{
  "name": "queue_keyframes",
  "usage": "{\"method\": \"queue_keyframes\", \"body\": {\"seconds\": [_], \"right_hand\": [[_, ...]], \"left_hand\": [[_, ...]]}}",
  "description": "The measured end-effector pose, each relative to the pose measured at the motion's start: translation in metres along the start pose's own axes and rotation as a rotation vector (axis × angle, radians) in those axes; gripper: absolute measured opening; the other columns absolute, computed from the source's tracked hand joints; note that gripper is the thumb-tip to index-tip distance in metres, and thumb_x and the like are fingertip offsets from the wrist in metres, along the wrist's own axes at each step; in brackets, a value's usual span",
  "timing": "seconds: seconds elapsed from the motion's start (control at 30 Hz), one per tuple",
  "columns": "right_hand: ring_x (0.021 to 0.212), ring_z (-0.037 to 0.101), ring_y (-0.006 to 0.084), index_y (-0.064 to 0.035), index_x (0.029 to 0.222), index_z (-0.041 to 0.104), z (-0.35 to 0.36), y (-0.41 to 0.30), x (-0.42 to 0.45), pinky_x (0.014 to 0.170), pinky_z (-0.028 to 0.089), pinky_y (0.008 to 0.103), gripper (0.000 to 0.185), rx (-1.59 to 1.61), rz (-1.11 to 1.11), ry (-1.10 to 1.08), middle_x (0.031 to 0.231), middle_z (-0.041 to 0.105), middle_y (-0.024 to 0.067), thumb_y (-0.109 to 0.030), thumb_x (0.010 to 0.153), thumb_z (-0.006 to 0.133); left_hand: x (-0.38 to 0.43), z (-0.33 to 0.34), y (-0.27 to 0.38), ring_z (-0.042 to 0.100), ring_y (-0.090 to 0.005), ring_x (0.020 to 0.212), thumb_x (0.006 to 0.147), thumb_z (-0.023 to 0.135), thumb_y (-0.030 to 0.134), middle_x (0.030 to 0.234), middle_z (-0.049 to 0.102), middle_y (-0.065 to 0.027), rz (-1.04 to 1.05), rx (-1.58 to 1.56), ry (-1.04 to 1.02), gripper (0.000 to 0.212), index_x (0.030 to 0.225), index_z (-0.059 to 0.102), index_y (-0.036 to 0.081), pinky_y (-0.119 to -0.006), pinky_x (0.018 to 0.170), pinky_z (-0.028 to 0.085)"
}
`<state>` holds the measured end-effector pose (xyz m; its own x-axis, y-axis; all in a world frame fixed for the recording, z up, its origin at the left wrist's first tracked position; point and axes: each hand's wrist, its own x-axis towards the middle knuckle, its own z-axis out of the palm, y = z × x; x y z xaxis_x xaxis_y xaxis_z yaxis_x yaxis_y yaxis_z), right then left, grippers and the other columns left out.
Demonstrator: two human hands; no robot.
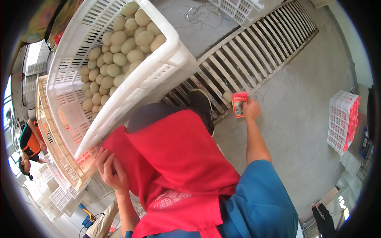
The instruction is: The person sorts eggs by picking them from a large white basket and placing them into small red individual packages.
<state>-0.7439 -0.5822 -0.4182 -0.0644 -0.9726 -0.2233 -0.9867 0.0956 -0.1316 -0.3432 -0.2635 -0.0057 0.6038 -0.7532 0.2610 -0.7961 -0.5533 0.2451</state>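
Note:
My right hand reaches down low and grips the edge of a red printed packet. The packet bears writing and a picture. Beside it, a single egg lies on the slatted floor grate. Resting against the red apron over my knee is my left hand, its fingers loosely bent and nothing in them. In front of me on the left stands a large white plastic crate, with many pale greenish and beige eggs piled inside.
Cream crates stand beside the large crate. A white basket of red packets is at the right. A person in orange and black is at far left; other people's legs show lower right. Wire lies on the floor.

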Motion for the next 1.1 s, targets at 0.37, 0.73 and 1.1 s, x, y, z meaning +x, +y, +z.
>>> {"method": "queue_keyframes", "body": {"seconds": [0.37, 0.73, 1.1], "right_hand": [[0.103, 0.072, 0.0396, -0.0096, 0.098, 0.077, 0.005, -0.005, 0.0, 0.087, 0.057, 0.0543, 0.019, 0.209, 0.039, -0.029, 0.115, 0.076, 0.0151, -0.023, 0.086, 0.083], [0.093, 0.075, 0.04, -0.0075, 0.096, 0.08, 0.009, -0.005, 0.007, 0.081, 0.058, 0.0525, 0.019, 0.156, 0.02, -0.026, 0.096, 0.078, 0.0168, -0.023, 0.086, 0.081], [0.079, 0.074, 0.0387, -0.0052, 0.082, 0.078, -0.003, 0.009, 0.006, 0.073, 0.057, 0.0507, 0.017, 0.268, -0.062, -0.105, 0.083, 0.076, 0.0183, -0.021, 0.079, 0.082]], "left_hand": [[0.005, 0.004, 0.006, 0.067, -0.0427, 0.132, 0.093, 0.067, -0.013, 0.124, 0.072, -0.0199, 0.004, -0.009, -0.004, 0.018, 0.107, 0.075, -0.004, -0.053, 0.115, 0.051], [0.001, 0.0, 0.003, 0.065, -0.0412, 0.136, 0.096, 0.068, -0.011, 0.13, 0.073, -0.0197, -0.036, -0.041, -0.018, 0.017, 0.109, 0.076, -0.004, -0.051, 0.12, 0.048], [0.008, 0.004, 0.003, 0.066, -0.0411, 0.134, 0.095, 0.07, -0.009, 0.127, 0.073, -0.0198, 0.025, -0.098, -0.004, 0.016, 0.108, 0.076, -0.003, -0.053, 0.12, 0.048]]}}
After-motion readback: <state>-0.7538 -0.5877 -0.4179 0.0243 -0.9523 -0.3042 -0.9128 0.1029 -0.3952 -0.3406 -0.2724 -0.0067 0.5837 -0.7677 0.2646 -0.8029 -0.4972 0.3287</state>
